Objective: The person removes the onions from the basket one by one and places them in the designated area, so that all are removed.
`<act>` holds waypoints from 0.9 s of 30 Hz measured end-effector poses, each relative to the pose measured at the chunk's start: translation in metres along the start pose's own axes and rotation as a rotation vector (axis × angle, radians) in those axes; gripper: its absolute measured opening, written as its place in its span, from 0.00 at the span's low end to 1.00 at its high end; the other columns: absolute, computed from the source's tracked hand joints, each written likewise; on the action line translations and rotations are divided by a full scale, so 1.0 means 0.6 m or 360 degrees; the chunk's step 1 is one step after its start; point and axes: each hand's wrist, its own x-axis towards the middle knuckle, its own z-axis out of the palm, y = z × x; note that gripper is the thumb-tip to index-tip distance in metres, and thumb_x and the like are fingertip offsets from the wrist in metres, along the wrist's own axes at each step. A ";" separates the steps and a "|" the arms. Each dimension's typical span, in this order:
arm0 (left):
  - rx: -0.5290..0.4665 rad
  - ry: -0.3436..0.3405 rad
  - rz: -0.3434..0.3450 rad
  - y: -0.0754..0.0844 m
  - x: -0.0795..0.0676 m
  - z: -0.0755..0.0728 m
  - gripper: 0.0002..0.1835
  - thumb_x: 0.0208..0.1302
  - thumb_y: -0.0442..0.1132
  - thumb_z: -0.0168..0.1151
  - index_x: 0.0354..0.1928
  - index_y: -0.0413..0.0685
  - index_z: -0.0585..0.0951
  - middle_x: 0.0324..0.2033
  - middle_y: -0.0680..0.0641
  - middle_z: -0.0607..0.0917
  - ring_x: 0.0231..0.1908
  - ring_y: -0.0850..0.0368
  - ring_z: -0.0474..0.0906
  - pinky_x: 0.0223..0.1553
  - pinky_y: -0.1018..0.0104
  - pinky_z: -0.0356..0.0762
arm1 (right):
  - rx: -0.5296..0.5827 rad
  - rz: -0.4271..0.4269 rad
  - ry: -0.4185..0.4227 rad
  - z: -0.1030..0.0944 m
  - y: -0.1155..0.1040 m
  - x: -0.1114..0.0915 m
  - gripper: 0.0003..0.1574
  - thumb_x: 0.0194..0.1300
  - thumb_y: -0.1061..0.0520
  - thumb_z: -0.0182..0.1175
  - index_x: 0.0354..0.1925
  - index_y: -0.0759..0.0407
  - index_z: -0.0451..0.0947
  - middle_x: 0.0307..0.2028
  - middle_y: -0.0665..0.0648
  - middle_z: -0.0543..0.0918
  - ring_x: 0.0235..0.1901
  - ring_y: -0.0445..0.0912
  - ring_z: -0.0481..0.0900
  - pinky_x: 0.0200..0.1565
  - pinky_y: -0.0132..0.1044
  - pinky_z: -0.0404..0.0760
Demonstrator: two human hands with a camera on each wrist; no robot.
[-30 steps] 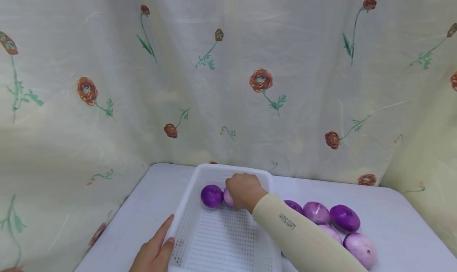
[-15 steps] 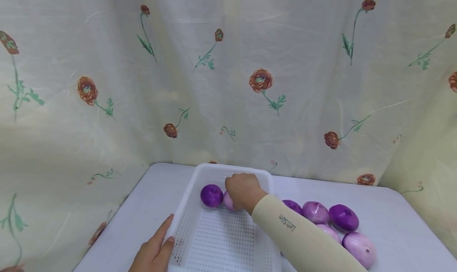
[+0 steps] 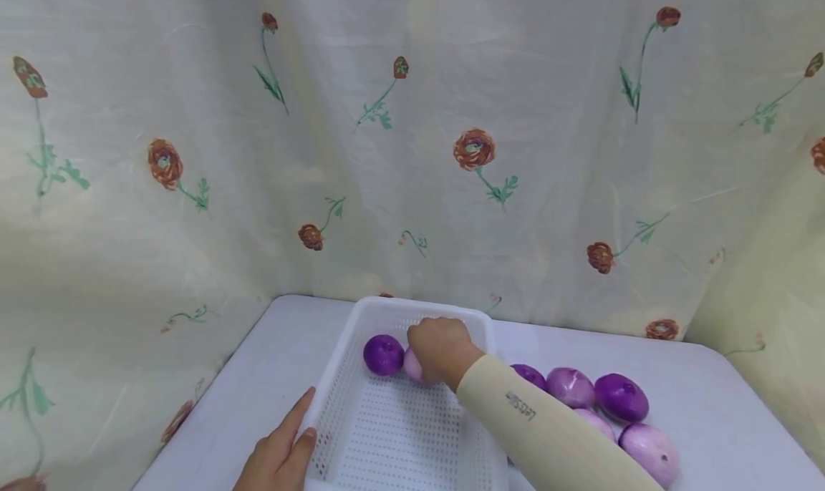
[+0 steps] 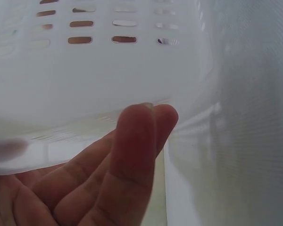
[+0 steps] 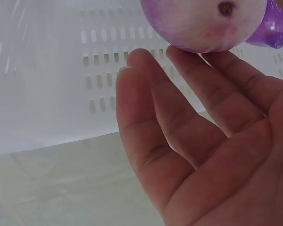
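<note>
In the head view my left hand (image 3: 277,448) grips the left rim of a white perforated plastic basket (image 3: 331,376), with its thumb on the edge. Inside the basket's far end my right hand (image 3: 443,348) pinches a pale purple onion (image 3: 411,366), which is partly hidden behind the hand. The right wrist view shows two fingertips against the lower side of this onion (image 5: 203,23), near its dark root spot; the other two fingers stand clear of it. A dark purple onion (image 3: 383,355) sits beside it in the basket.
Several more onions (image 3: 621,398) lie on the white table (image 3: 715,419) right of the basket, some partly covered by the right forearm's cream sleeve (image 3: 541,419). A flowered curtain (image 3: 399,176) hangs behind the table and along both sides.
Both hands, the basket and the onions keep their places. Only the head view shifts slightly.
</note>
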 end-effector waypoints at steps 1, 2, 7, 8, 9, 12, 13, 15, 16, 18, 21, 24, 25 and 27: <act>0.0004 -0.0002 0.0001 0.000 0.000 0.000 0.31 0.81 0.40 0.53 0.82 0.46 0.63 0.62 0.33 0.82 0.45 0.48 0.86 0.44 0.41 0.83 | 0.0000 0.0004 -0.0003 0.001 0.000 0.000 0.19 0.51 0.49 0.79 0.34 0.53 0.78 0.27 0.53 0.80 0.29 0.48 0.80 0.35 0.49 0.85; 0.0002 -0.0011 -0.0002 0.000 0.000 0.000 0.31 0.81 0.40 0.53 0.82 0.46 0.63 0.62 0.32 0.82 0.45 0.48 0.86 0.45 0.41 0.83 | -0.0006 0.0006 -0.0005 0.002 0.000 0.000 0.20 0.50 0.49 0.80 0.34 0.53 0.79 0.27 0.53 0.80 0.30 0.49 0.81 0.35 0.49 0.84; 0.0001 -0.0042 -0.0016 -0.001 0.002 -0.002 0.32 0.82 0.41 0.52 0.82 0.45 0.62 0.63 0.33 0.81 0.46 0.49 0.86 0.47 0.39 0.82 | -0.0048 -0.0005 0.0008 0.006 -0.001 0.001 0.23 0.48 0.48 0.81 0.35 0.53 0.80 0.28 0.53 0.81 0.32 0.50 0.83 0.36 0.50 0.84; 0.0000 -0.0045 -0.0016 -0.001 0.002 -0.002 0.32 0.82 0.41 0.52 0.82 0.45 0.62 0.63 0.33 0.81 0.45 0.49 0.85 0.47 0.40 0.82 | -0.0059 -0.0005 0.0011 0.006 -0.001 0.001 0.23 0.47 0.48 0.82 0.36 0.52 0.80 0.28 0.53 0.81 0.32 0.50 0.83 0.36 0.50 0.84; -0.0002 -0.0045 -0.0017 -0.002 0.002 -0.002 0.32 0.82 0.42 0.52 0.82 0.46 0.62 0.63 0.33 0.82 0.45 0.50 0.85 0.47 0.40 0.82 | -0.0066 -0.0006 0.0017 0.006 -0.002 0.000 0.23 0.47 0.48 0.82 0.35 0.52 0.80 0.28 0.53 0.81 0.32 0.50 0.82 0.36 0.49 0.84; 0.0006 -0.0050 -0.0016 -0.002 0.003 -0.003 0.32 0.82 0.42 0.52 0.82 0.46 0.61 0.63 0.34 0.82 0.45 0.51 0.85 0.47 0.40 0.82 | -0.0081 -0.0009 0.0048 0.006 -0.004 0.000 0.22 0.48 0.47 0.80 0.33 0.53 0.79 0.26 0.53 0.80 0.30 0.50 0.81 0.34 0.49 0.84; 0.0008 -0.0052 -0.0017 -0.002 0.003 -0.003 0.32 0.82 0.42 0.52 0.82 0.46 0.61 0.63 0.34 0.82 0.44 0.51 0.85 0.46 0.41 0.82 | -0.0085 -0.0011 0.0060 0.007 -0.004 -0.001 0.21 0.50 0.47 0.79 0.33 0.53 0.78 0.26 0.53 0.80 0.29 0.50 0.81 0.34 0.49 0.84; 0.0016 -0.0059 -0.0020 -0.002 0.003 -0.002 0.32 0.82 0.42 0.52 0.82 0.46 0.61 0.63 0.34 0.82 0.44 0.51 0.85 0.46 0.41 0.83 | -0.0087 -0.0006 0.0076 0.007 -0.004 -0.003 0.19 0.52 0.45 0.77 0.31 0.53 0.78 0.25 0.53 0.79 0.28 0.50 0.80 0.33 0.49 0.83; 0.0022 -0.0060 -0.0020 -0.001 0.003 -0.002 0.32 0.82 0.42 0.52 0.82 0.46 0.61 0.62 0.34 0.82 0.44 0.51 0.85 0.46 0.41 0.83 | -0.0087 -0.0001 0.0084 0.007 -0.004 -0.003 0.19 0.52 0.45 0.76 0.30 0.53 0.78 0.25 0.53 0.79 0.28 0.50 0.79 0.33 0.50 0.83; 0.0034 -0.0055 -0.0024 -0.001 0.003 -0.002 0.32 0.82 0.42 0.52 0.82 0.46 0.61 0.62 0.35 0.82 0.44 0.51 0.85 0.46 0.41 0.82 | -0.0080 0.0017 0.0081 0.006 -0.002 -0.003 0.19 0.53 0.44 0.76 0.30 0.53 0.78 0.25 0.53 0.80 0.27 0.50 0.79 0.33 0.50 0.83; 0.0047 -0.0044 -0.0032 0.000 0.003 -0.002 0.31 0.81 0.42 0.52 0.82 0.46 0.62 0.62 0.35 0.82 0.44 0.51 0.85 0.46 0.41 0.82 | -0.0056 0.0042 0.0066 0.003 0.002 -0.003 0.19 0.52 0.44 0.77 0.30 0.53 0.80 0.25 0.53 0.81 0.28 0.49 0.79 0.33 0.50 0.83; 0.0047 -0.0041 -0.0042 0.001 0.003 -0.003 0.32 0.81 0.42 0.52 0.82 0.46 0.62 0.62 0.35 0.82 0.45 0.51 0.85 0.46 0.41 0.82 | -0.0041 0.0038 0.0046 -0.004 0.008 -0.003 0.19 0.52 0.44 0.77 0.31 0.52 0.80 0.26 0.52 0.80 0.28 0.49 0.78 0.34 0.50 0.83; 0.0046 -0.0043 -0.0042 0.001 0.003 -0.003 0.32 0.81 0.42 0.52 0.82 0.46 0.62 0.62 0.35 0.82 0.45 0.50 0.85 0.46 0.41 0.82 | -0.0038 0.0033 0.0038 -0.007 0.010 -0.004 0.19 0.52 0.44 0.77 0.32 0.52 0.80 0.26 0.52 0.80 0.28 0.49 0.78 0.34 0.50 0.83; 0.0039 -0.0046 -0.0042 0.002 0.003 -0.004 0.32 0.82 0.42 0.52 0.82 0.46 0.62 0.63 0.34 0.82 0.46 0.50 0.85 0.47 0.40 0.82 | -0.0034 0.0024 0.0018 -0.015 0.014 -0.006 0.20 0.51 0.44 0.77 0.33 0.52 0.80 0.27 0.51 0.80 0.29 0.48 0.78 0.34 0.50 0.83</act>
